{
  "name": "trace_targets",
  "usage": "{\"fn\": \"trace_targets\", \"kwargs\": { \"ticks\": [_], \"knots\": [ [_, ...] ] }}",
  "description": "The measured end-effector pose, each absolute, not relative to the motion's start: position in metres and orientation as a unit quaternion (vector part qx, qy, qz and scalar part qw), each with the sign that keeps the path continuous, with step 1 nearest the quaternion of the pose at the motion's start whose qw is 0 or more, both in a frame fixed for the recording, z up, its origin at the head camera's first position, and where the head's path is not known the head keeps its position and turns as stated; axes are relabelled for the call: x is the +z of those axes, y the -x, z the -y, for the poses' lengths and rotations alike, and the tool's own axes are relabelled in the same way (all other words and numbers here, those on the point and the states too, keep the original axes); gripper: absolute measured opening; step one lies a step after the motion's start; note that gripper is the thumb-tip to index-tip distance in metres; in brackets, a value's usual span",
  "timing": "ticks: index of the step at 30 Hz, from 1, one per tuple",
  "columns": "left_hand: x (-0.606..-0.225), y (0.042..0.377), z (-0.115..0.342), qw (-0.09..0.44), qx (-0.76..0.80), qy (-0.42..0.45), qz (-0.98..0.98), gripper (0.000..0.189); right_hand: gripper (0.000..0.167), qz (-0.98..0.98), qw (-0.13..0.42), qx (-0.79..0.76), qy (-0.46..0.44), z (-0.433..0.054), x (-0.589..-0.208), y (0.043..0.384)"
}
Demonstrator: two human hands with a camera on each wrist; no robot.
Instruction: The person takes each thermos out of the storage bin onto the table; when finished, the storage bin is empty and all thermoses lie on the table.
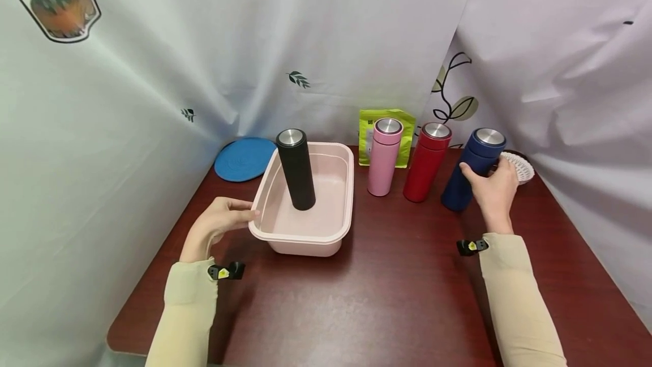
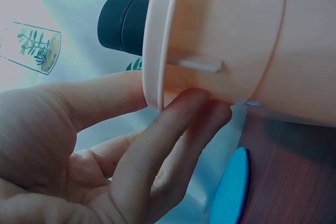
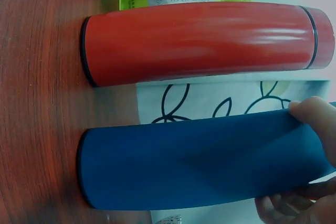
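Observation:
My left hand (image 1: pixel 224 221) pinches the near left rim of a pale pink plastic basin (image 1: pixel 326 238), thumb over the edge and fingers beneath it, as the left wrist view shows. Inside the basin stands a black thermos bottle (image 1: pixel 299 177) with a steel-topped lid. On the right, my right hand (image 1: pixel 493 188) grips a dark blue thermos bottle (image 3: pixel 184 166) around its upper part, thumb on the near side and fingers behind. The blue bottle is upright at the right end of a row, beside a red thermos bottle (image 1: pixel 425 166) and a pink thermos bottle (image 1: pixel 384 160).
Behind the pink bottle stands a lime-green packet (image 1: pixel 365 137) against the curtain. A blue round mat (image 1: pixel 244 159) lies at the back left. A white ribbed dish (image 1: pixel 520 167) sits behind my right hand. The dark red table (image 1: pixel 397 287) meets hanging curtains at its back and sides.

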State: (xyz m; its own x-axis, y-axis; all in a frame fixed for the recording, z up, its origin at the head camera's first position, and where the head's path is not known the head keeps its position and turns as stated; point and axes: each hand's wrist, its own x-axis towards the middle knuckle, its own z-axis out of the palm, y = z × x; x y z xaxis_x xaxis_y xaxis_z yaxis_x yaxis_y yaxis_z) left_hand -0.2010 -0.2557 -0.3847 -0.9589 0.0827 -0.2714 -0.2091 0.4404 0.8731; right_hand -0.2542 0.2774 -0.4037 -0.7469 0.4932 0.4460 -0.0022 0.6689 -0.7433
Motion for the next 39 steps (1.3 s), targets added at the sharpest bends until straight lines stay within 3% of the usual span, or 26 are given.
{"fn": "trace_targets", "kwargs": {
  "ticks": [9, 14, 25, 39],
  "knots": [
    [-0.383, 0.200, 0.255, 0.139, 0.520, 0.038, -0.842, 0.054, 0.075, 0.833, 0.326, 0.417, 0.159, -0.273, -0.406, 0.249],
    [-0.386, 0.198, 0.255, 0.140, 0.527, 0.032, -0.838, 0.053, 0.081, 0.795, 0.396, 0.434, 0.150, -0.274, -0.404, 0.245],
    [-0.386, 0.201, 0.256, 0.129, 0.525, 0.031, -0.841, 0.049, 0.067, 0.721, 0.519, 0.450, 0.091, -0.258, -0.389, 0.229],
    [-0.383, 0.198, 0.254, 0.131, 0.525, 0.026, -0.840, 0.050, 0.051, 0.672, 0.499, 0.546, 0.040, -0.210, -0.372, 0.214]
  ]
}}
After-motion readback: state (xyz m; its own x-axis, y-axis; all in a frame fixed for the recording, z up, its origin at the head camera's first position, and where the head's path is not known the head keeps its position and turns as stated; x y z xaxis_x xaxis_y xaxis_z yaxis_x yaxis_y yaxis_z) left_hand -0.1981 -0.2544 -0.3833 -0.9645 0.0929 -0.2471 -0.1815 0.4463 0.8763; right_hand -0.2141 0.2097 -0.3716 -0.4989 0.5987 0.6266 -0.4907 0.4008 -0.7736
